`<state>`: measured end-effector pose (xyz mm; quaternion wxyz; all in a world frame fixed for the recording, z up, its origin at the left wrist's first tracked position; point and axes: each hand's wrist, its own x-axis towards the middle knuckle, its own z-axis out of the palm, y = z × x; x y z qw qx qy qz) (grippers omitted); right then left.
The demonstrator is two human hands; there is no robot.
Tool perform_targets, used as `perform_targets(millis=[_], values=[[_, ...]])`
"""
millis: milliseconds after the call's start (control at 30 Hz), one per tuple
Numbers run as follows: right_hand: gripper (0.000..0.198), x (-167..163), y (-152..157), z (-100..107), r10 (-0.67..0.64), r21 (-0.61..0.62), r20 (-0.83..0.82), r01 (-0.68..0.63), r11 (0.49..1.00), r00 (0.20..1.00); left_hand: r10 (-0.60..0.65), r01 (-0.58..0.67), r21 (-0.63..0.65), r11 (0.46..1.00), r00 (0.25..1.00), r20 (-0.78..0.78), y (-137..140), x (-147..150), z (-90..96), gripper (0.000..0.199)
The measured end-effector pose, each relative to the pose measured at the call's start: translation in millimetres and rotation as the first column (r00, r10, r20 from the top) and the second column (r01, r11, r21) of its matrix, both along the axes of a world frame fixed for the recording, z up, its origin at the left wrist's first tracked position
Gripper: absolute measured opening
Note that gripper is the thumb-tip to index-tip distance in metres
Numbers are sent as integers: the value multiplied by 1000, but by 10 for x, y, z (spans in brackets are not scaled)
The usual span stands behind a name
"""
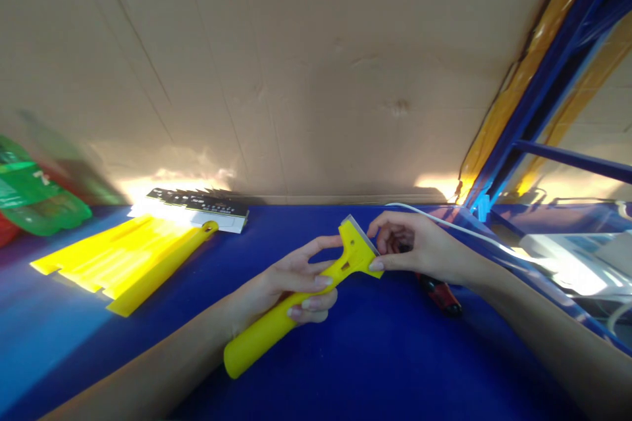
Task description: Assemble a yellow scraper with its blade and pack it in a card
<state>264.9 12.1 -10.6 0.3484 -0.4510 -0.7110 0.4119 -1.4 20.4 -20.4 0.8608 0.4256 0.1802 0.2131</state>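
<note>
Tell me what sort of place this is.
Likely a workshop bench: the left hand holds a yellow scraper, more yellow handles lie on the blue tabletop, and a red and black tool lies nearby.

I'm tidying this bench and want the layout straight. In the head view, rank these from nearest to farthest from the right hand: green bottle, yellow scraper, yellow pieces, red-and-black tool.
From the right hand:
1. Yellow scraper: head at the fingertips.
2. Red-and-black tool: just below, partly hidden.
3. Yellow pieces: well to the left.
4. Green bottle: far left edge.
</note>
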Motion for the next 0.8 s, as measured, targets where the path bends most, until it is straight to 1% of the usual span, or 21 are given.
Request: perform_targets(millis=[100,133,200,267,300,333,400,567,700,800], values=[[40,-3,4,10,-15,62,16,14,998,1000,96,-96,-14,995,995,35,8,27,-36,48],[39,3,12,6,-38,96,20,36,995,999,130,-129,-18,991,990,47,18,28,-46,48],[30,30,39,-15,-139,211,121,111,971,983,187,-186,-27,982,981,53,41,23,-58,48],[15,65,68,-49,-268,343,291,162,925,918,226,-224,-41,974,973,38,61,14,-59,50],[13,79,80,-68,-311,387,366,161,908,877,234,-233,-45,971,972,25,68,13,-57,50],[16,90,88,-87,-330,408,423,148,901,844,238,-237,-45,970,971,14,71,15,-56,50],[21,95,94,-115,-334,415,483,125,901,810,247,-247,-38,968,969,7,70,28,-57,50],[24,70,79,-135,-400,467,560,122,876,725,279,-278,-30,960,960,24,60,66,-76,52],[26,73,89,-139,-341,423,602,74,903,722,277,-276,-36,961,961,26,53,64,-77,51],[25,69,100,-137,-321,408,604,63,911,729,264,-263,-37,964,964,29,48,68,-79,50]])
